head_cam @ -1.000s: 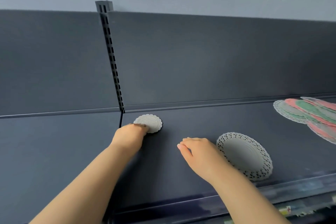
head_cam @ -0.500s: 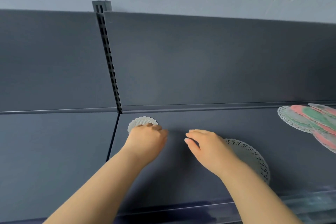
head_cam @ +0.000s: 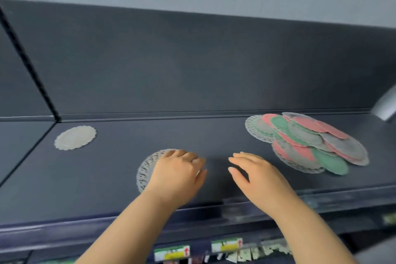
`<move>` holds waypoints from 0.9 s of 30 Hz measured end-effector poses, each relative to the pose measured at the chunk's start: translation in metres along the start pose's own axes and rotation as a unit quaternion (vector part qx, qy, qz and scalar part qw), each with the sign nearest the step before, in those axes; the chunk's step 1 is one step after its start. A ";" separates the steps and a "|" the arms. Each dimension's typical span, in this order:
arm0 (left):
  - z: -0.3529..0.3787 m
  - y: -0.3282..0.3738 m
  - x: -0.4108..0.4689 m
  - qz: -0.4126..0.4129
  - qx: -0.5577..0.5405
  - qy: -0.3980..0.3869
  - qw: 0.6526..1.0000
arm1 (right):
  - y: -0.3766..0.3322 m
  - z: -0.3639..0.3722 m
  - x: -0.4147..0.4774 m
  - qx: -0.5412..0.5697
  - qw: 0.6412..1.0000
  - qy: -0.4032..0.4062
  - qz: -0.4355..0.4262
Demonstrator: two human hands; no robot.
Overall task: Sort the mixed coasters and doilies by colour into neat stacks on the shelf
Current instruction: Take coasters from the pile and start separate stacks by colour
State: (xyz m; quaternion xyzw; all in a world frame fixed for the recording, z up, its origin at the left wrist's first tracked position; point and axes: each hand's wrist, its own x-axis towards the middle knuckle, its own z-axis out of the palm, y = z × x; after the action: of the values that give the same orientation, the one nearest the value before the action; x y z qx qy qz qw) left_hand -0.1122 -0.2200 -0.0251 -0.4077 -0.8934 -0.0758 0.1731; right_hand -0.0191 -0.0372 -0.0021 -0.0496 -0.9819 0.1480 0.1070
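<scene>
Your left hand point(head_cam: 177, 174) lies loose on the white doily point(head_cam: 145, 167), near the front of the shelf point(head_cam: 107, 167). Your right hand point(head_cam: 257, 174) is beside it, fingers loose, holding nothing. The mixed pile point(head_cam: 308, 141) sits to the right.

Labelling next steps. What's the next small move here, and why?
Likely the right hand reaches right to the mixed pile for one piece: it is open, empty and nearer that pile, which mixes pink, green and grey. The left hand lies over the lace doily.
</scene>
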 end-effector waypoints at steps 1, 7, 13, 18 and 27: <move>0.004 0.024 0.007 0.000 -0.004 -0.005 1.000 | 0.023 -0.009 -0.011 0.001 1.000 -0.001 0.006; 0.014 0.104 0.034 0.012 -0.019 -0.018 1.000 | 0.102 -0.033 -0.047 0.032 0.999 -0.005 0.043; 0.024 0.137 0.065 0.026 -0.025 -0.023 0.999 | 0.147 -0.045 -0.047 0.046 0.997 -0.006 0.056; 0.039 0.136 0.107 0.035 -0.026 -0.018 0.999 | 0.169 -0.054 -0.024 0.045 0.996 0.011 0.071; 0.071 0.154 0.187 0.111 -0.051 -0.009 0.992 | 0.214 -0.063 0.000 0.052 0.989 0.064 0.125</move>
State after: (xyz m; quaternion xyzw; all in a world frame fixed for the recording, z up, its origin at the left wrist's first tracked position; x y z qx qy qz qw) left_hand -0.1274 0.0320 -0.0220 -0.5135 -0.8389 -0.0979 0.1516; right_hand 0.0089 0.1846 -0.0076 -0.1757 -0.9501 0.2079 0.1524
